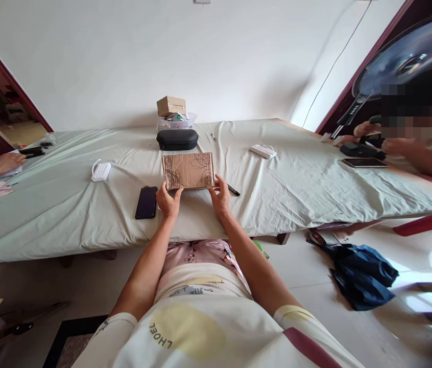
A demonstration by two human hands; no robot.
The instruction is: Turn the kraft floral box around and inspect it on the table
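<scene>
A flat brown piece of cardboard with dark swirling line drawings in its corners is held up over the table, tilted toward me. My left hand grips its lower left corner, thumb along the bottom edge. At the lower right corner, my right hand is closed on it in the same way. A dark smartphone lies just left of my left hand. Partly hidden beside my right hand is a black pen-like object. Behind the cardboard sits a black zip case.
A pale cloth covers the table. At the back stands a plastic tub with a small carton on top. White corded devices lie left and right. Other people's hands show at both ends; a fan stands right.
</scene>
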